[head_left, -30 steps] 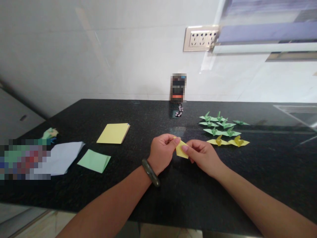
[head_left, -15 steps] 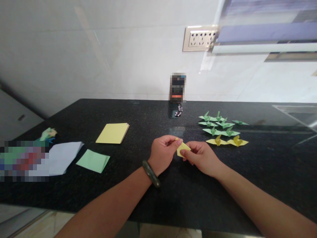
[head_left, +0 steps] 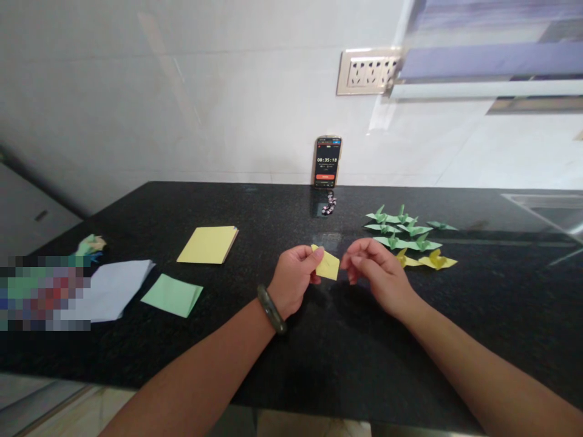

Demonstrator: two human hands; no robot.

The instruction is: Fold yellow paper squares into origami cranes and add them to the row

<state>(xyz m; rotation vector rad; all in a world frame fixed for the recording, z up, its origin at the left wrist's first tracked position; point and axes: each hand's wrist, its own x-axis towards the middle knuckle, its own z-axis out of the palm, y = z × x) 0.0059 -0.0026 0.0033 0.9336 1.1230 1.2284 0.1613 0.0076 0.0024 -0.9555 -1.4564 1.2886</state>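
Between the thumb and fingers of my left hand (head_left: 296, 276) is a small folded piece of yellow paper (head_left: 328, 266), held above the dark counter. Just right of it, my right hand (head_left: 376, 270) is apart from the paper, its fingers loosely bent with nothing visible between them. Beyond my right hand stand two yellow paper cranes (head_left: 438, 260), the nearer one partly hidden by the hand. Behind them are several green paper cranes (head_left: 394, 241) in rows.
On the black counter (head_left: 228, 340) lie a yellow paper stack (head_left: 207, 244), a folded green sheet (head_left: 172, 295) and white sheets (head_left: 121, 285). A phone (head_left: 327, 162) showing a timer leans on the wall, its beaded strap (head_left: 328, 205) on the counter. A sink edge (head_left: 542, 212) is at right.
My right hand has let go of the yellow paper and moved slightly right and up. My left hand has shifted a little left, still holding the paper.
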